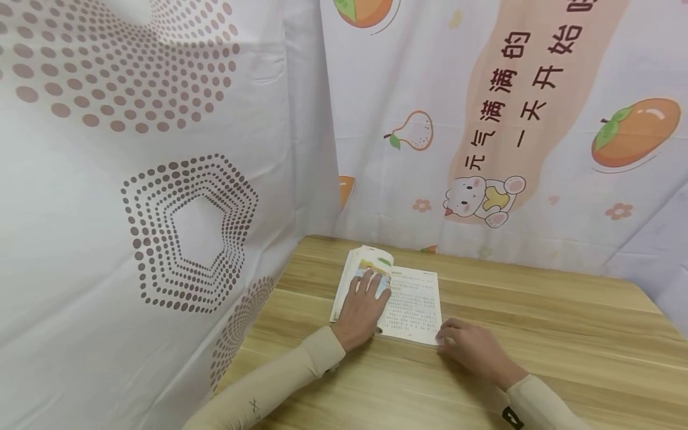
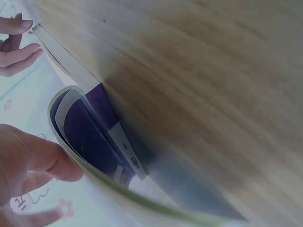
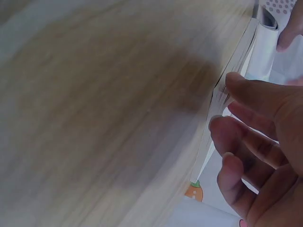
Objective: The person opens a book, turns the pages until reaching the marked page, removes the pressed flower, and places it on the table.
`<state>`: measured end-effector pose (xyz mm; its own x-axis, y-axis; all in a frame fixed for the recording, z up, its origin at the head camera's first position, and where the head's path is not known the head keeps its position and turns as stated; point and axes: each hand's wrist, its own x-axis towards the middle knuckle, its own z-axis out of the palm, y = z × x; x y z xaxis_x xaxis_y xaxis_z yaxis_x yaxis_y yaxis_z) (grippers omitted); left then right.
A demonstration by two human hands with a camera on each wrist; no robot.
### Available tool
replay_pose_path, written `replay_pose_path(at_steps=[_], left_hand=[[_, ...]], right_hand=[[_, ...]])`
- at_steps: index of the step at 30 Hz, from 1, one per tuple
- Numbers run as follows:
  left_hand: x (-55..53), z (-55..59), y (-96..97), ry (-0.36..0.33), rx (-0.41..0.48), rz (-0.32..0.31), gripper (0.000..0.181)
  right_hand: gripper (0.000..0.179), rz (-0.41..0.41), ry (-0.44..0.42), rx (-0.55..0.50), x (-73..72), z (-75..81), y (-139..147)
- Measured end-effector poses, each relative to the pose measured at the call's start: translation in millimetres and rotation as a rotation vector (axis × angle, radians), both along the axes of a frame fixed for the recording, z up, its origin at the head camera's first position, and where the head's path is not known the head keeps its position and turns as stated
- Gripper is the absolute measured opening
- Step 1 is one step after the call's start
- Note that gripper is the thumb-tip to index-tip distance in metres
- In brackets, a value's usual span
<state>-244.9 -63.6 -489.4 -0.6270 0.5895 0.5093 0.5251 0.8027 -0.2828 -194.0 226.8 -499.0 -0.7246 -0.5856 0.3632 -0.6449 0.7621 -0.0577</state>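
An open book (image 1: 411, 304) lies on the wooden table, its right page covered in printed text and its left pages curling up. My left hand (image 1: 361, 310) rests on the picture on the curled left side, fingers extended. In the left wrist view the thumb of the left hand (image 2: 33, 165) touches the bent pages, and the purple cover (image 2: 102, 106) shows below. At the near right corner of the book, my right hand (image 1: 473, 349) has its fingers curled. The right wrist view shows the thumb of the right hand (image 3: 265, 137) at the page edges (image 3: 221, 94), index finger behind the corner.
The wooden table (image 1: 537, 316) extends to the right and in front of the book. A white curtain with dot patterns (image 1: 204, 233) hangs on the left; another with fruit prints and writing (image 1: 430, 179) hangs behind the table.
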Motion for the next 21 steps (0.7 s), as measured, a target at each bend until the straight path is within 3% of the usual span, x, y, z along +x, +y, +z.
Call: replay_pose_path(at_steps=[6,12,21], left_hand=[[1.0,-4.0,-1.9,-0.049,-0.022,-0.06,0.024],[1.1,-4.8,-1.8,-0.063,-0.031,-0.097,0.006],[2.3,-4.0,0.0,-0.076,-0.024,-0.113,0.011]], right_hand=[[0.011,-0.011,-0.009,0.022,0.8,3.1,1.1],[0.009,0.021,0.045,-0.019,1.1,2.6,1.0],[0.011,0.058,0.112,-0.053,-0.3,1.5,-0.2]])
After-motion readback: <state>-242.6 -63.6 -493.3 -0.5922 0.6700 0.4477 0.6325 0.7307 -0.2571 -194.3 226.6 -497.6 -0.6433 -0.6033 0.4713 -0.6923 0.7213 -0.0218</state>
